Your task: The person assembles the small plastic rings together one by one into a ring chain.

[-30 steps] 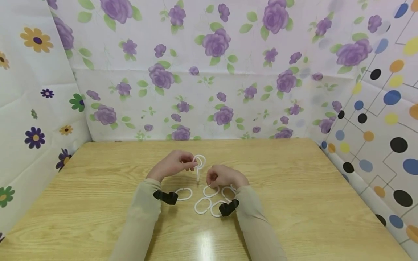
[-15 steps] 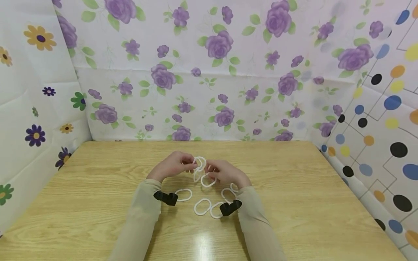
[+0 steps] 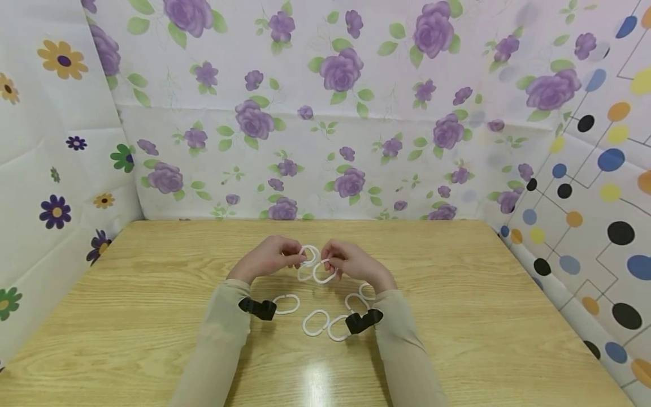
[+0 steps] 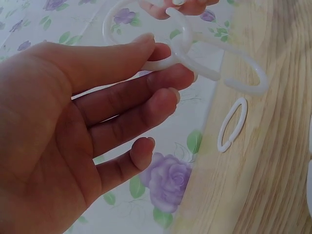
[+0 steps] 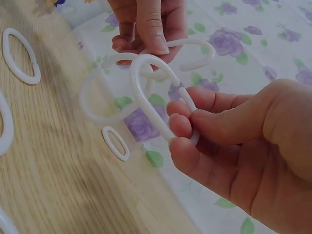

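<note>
My left hand (image 3: 269, 257) pinches a white plastic oval link (image 5: 204, 45) between thumb and fingertips, above the table. A second white link (image 4: 258, 68) hangs from it, looped through the first. Just to the right, my right hand (image 3: 354, 264) pinches another white link (image 5: 152, 112) by its side, with thumb and fingers. This link has a small gap in its outline, facing up near the right fingertips in the right wrist view. It overlaps the linked pair in view; whether it touches them I cannot tell.
Several loose white links lie on the wooden table (image 3: 152, 316): one link (image 3: 298, 303) by the left wrist, another link (image 3: 304, 326) in front, others near the right wrist. Black cameras sit on both wrists. Patterned sheets (image 3: 203, 141) enclose the table's back and sides.
My right hand has lifted a link off the table and brought it up beside the left hand's linked pair, its grip shifting along the link. The left hand has barely moved.
</note>
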Demonstrator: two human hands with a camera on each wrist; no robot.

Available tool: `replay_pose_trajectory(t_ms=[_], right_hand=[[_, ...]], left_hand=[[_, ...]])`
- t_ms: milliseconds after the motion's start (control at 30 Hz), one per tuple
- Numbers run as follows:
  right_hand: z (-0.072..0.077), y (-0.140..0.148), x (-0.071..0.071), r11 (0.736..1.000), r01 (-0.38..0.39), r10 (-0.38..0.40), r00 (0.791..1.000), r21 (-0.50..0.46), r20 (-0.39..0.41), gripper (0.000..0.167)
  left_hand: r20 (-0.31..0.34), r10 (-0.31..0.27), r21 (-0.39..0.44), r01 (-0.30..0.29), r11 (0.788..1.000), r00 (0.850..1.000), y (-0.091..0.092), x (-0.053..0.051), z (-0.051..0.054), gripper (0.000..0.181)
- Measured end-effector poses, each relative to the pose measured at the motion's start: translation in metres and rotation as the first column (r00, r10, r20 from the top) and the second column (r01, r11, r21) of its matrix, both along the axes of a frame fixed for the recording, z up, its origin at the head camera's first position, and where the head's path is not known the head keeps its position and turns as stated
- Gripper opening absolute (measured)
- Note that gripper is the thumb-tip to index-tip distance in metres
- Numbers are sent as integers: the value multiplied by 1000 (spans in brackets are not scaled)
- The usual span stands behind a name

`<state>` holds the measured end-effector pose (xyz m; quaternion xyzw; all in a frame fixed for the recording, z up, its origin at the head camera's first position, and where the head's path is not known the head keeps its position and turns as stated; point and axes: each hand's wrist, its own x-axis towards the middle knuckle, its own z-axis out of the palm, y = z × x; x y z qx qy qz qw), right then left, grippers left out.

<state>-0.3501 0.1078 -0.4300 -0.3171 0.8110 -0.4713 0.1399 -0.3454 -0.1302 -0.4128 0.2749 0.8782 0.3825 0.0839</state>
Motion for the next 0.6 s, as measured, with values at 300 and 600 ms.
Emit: replay_pose_trajectory(t_ms=[300, 600], right_hand=[[1, -1, -1, 1000, 9, -8, 999, -20, 31, 10], [3, -1, 0, 999, 5, -4, 999, -32, 45, 11]], left_hand=[[11, -4, -10, 4, 1000, 1000, 3, 0, 0, 18], [0, -21, -30, 21, 999, 1000, 5, 0, 0, 18]])
